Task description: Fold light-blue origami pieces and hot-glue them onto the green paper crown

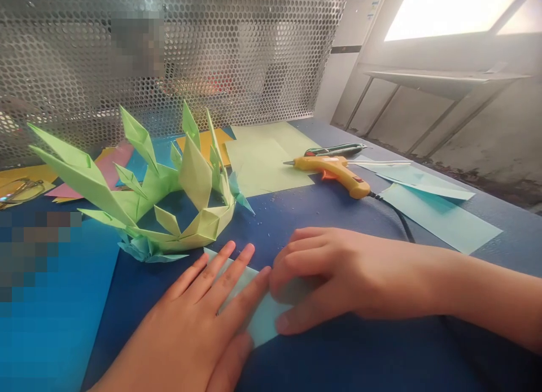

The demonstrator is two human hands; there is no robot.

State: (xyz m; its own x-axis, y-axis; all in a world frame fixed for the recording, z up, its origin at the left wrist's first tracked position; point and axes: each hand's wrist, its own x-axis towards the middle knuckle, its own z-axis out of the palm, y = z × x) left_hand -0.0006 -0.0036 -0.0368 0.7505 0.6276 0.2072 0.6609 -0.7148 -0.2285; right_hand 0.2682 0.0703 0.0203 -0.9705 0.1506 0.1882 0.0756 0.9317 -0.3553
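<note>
A sheet of light blue paper point(262, 324) lies on the dark blue tabletop under both hands. My left hand point(203, 307) rests flat across it, fingers outstretched and slightly spread. Over the paper's right part, my right hand point(322, 273) has its fingers curled in and its thumb pressed on the sheet; the palm hides part of the paper. Just beyond my left fingertips stands a green folded-paper crown point(195, 180) with tall pointed pieces. A blue paper flower point(141, 248) sits at its lower front, and another blue folded piece point(240, 193) is at its right side.
A yellow glue gun point(334, 170) with a black cord lies beyond my right hand, beside a utility knife point(334, 149). Light blue sheets point(444, 217) are at right, pale green paper point(271, 155) behind. Glasses point(21, 190) lie at far left. A perforated metal panel point(254, 53) borders the back.
</note>
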